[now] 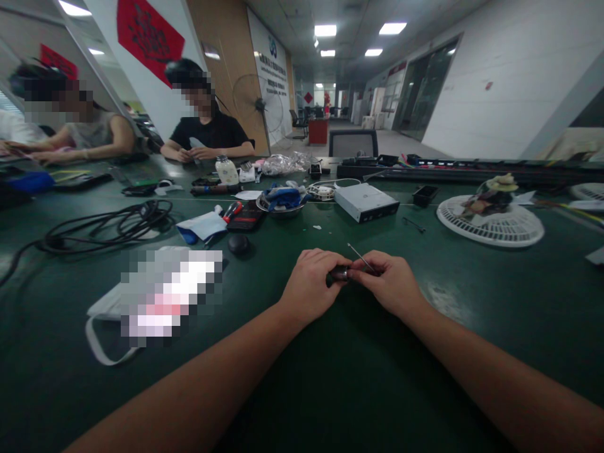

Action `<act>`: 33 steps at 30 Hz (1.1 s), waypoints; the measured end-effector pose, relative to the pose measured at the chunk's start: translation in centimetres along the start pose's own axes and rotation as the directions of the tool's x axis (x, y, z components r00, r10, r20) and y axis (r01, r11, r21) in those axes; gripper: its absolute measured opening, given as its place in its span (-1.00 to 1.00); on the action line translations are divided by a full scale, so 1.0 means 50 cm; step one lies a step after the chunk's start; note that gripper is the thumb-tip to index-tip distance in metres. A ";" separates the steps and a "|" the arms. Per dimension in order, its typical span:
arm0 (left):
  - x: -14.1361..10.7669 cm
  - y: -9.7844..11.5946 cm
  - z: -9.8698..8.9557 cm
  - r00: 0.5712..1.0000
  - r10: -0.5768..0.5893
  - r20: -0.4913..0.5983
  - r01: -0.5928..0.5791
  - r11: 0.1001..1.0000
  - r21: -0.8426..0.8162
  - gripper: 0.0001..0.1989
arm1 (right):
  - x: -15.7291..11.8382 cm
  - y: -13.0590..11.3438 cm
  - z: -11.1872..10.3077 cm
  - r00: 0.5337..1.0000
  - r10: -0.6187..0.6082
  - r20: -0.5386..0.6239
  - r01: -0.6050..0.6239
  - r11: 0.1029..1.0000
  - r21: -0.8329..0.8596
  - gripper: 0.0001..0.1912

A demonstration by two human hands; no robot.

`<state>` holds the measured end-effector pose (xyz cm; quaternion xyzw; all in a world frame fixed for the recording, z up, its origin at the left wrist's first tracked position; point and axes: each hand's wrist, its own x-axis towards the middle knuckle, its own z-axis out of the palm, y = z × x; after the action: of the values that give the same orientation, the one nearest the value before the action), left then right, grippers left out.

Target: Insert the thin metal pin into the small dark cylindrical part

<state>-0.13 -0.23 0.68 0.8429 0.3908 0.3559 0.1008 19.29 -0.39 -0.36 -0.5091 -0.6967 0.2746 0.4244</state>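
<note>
Above the green table, my left hand [314, 280] is closed around a short dark cylinder with a shiny metal band [340, 274]; what kind of part it is I cannot tell. My right hand [391, 280] is closed beside it, its thumb and fingertips meeting the cylinder's right end. A thin metal rod [361, 257] slants up and leftward out of the right hand's fingers. The rest of the rod is hidden in that hand.
A disc drive [365, 202], a bowl with blue cloth [283, 200] and a white fan grille with a motor [491, 217] lie beyond my hands. At left are a mouse [238, 244], a coiled black cable [108, 226] and a white-strapped bag [106, 302]. Two people sit across.
</note>
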 end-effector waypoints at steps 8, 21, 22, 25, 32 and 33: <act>-0.001 -0.001 0.002 0.999 -0.012 0.032 0.011 1.000 0.014 -0.73 | -0.001 0.000 0.004 0.997 0.082 -0.008 -0.082 0.997 -0.008 -0.85; -0.004 -0.002 -0.002 0.998 0.059 0.035 -0.057 0.997 -0.053 -0.66 | -0.006 -0.007 0.004 0.982 0.187 -0.016 -0.183 0.975 0.126 -0.74; -0.004 -0.001 -0.003 0.997 0.059 0.040 -0.057 0.997 -0.055 -0.65 | -0.008 -0.008 0.003 0.984 0.176 -0.027 -0.173 0.979 0.105 -0.76; -0.003 -0.001 -0.004 0.996 0.057 0.062 -0.053 0.997 -0.060 -0.64 | -0.014 -0.015 0.001 0.989 0.116 -0.095 -0.119 0.992 -0.033 -0.82; -0.003 -0.003 0.000 0.995 0.054 0.084 -0.049 0.997 -0.056 -0.60 | -0.012 -0.016 0.000 0.991 0.049 -0.126 -0.066 0.989 -0.132 -0.85; -0.003 -0.003 0.002 0.996 0.055 0.077 -0.051 0.997 -0.051 -0.60 | -0.011 -0.015 0.001 0.993 0.056 -0.103 -0.067 0.991 -0.114 -0.84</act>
<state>-0.23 -0.25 0.47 0.8635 0.3553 0.3345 0.1272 18.96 -1.14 0.06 -0.5674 -0.6736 0.2205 0.4192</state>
